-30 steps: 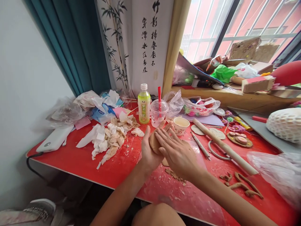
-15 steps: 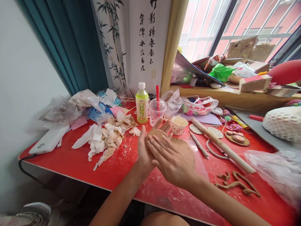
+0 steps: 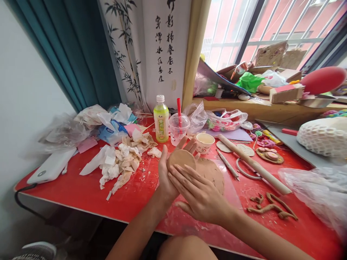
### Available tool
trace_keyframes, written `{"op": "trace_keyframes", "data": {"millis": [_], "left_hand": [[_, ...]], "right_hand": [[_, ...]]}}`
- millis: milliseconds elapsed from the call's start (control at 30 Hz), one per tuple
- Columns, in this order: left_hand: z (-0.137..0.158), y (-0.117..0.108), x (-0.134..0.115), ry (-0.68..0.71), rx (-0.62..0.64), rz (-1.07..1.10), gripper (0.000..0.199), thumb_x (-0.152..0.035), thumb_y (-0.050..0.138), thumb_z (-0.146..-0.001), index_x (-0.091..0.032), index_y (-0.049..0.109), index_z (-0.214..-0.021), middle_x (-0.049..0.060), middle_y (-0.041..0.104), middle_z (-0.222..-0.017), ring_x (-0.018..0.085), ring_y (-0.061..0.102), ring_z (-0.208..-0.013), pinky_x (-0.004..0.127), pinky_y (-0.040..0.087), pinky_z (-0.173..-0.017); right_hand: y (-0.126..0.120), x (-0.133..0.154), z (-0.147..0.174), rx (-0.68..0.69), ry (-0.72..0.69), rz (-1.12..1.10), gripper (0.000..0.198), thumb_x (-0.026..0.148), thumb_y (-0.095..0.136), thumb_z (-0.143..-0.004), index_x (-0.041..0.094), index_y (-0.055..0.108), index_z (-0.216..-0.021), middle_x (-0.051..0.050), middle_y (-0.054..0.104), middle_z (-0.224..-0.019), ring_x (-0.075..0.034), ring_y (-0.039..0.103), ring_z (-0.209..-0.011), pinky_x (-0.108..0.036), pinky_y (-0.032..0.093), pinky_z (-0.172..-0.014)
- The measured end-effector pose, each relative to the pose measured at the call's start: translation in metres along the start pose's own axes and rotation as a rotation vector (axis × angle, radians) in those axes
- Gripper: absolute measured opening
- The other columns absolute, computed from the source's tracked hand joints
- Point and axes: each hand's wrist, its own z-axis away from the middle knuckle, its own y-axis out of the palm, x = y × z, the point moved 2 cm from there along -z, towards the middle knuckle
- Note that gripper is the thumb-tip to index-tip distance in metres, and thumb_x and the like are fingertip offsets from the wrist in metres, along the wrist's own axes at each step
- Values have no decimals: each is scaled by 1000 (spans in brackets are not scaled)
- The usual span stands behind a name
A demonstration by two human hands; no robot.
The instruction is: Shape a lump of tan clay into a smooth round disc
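Note:
A round, flat disc of brown clay point(image 3: 182, 159) rests on the upturned palm of my left hand point(image 3: 166, 177), whose fingers reach out behind it. Across the disc's near edge lie the straight fingers of my right hand point(image 3: 202, 195), flat and touching the clay, with the thumb held apart. Partly hidden behind my hands, a larger flat clay sheet point(image 3: 213, 173) lies on a clear plastic sheet. To its right are a pointed clay tool point(image 3: 228, 165), a metal ring point(image 3: 248, 173) and a long rolling pin point(image 3: 255, 164).
Crumpled tissues point(image 3: 121, 162) and a white power bank point(image 3: 52, 166) occupy the left of the red table point(image 3: 130, 196). A tea bottle point(image 3: 161, 121), a plastic cup point(image 3: 177, 135) and a paper cup point(image 3: 205, 143) stand behind my hands. Clay coils point(image 3: 273, 207) and a plastic bag point(image 3: 314, 191) lie right.
My right hand has slid down and toward me across the disc, uncovering more of its top. My left hand keeps supporting it. The view has shifted slightly.

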Motion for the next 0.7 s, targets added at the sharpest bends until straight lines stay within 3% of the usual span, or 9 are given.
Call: {"op": "trace_keyframes", "data": {"millis": [167, 333, 467, 567, 633, 700], "left_hand": [[-3, -2, 3, 4, 150, 59, 53, -50, 34, -91, -19, 48, -132, 9, 55, -131, 24, 42, -130, 37, 34, -107], [-5, -7, 5, -28, 190, 66, 54, -51, 35, -90, -20, 47, -132, 9, 55, -131, 23, 44, -129, 36, 32, -108], [-5, -7, 3, 29, 155, 34, 56, -54, 34, -90, -20, 48, -131, 9, 57, -128, 25, 44, -128, 38, 35, -106], [-3, -3, 3, 60, 153, 46, 55, -54, 32, -90, -21, 48, -132, 8, 56, -130, 26, 42, -130, 41, 36, -105], [-2, 0, 4, 56, 176, 58, 55, -54, 31, -91, -20, 47, -132, 9, 55, -131, 26, 40, -131, 42, 35, -106], [-1, 2, 4, 52, 196, 64, 56, -54, 29, -91, -20, 47, -132, 9, 55, -131, 27, 40, -131, 44, 35, -106]], "right_hand": [[-8, -17, 30, 44, 66, 59, 64, 29, 51, -88, 7, 27, -143, -12, 44, -139, -22, 34, -134, -43, 27, -114], [-2, -26, 4, 29, 109, 47, 67, 46, 47, -88, 0, 39, -136, -17, 40, -140, -27, 30, -136, -46, 30, -112], [-8, -6, 12, 33, -102, -90, 67, 49, 46, -87, -1, 44, -132, -13, 44, -138, -23, 30, -136, -39, 29, -114], [-23, -20, 34, -1, -166, -43, 68, 35, 55, -85, 5, 30, -141, -8, 47, -136, -18, 31, -135, -30, 31, -114], [-29, -54, 43, -60, 74, 46, 68, 27, 52, -87, 14, 21, -146, -7, 44, -139, -20, 32, -135, -39, 32, -113], [-23, -96, 45, -39, 284, 108, 58, 25, 44, -91, 19, 24, -146, -8, 39, -142, -24, 35, -133, -49, 33, -111]]}}
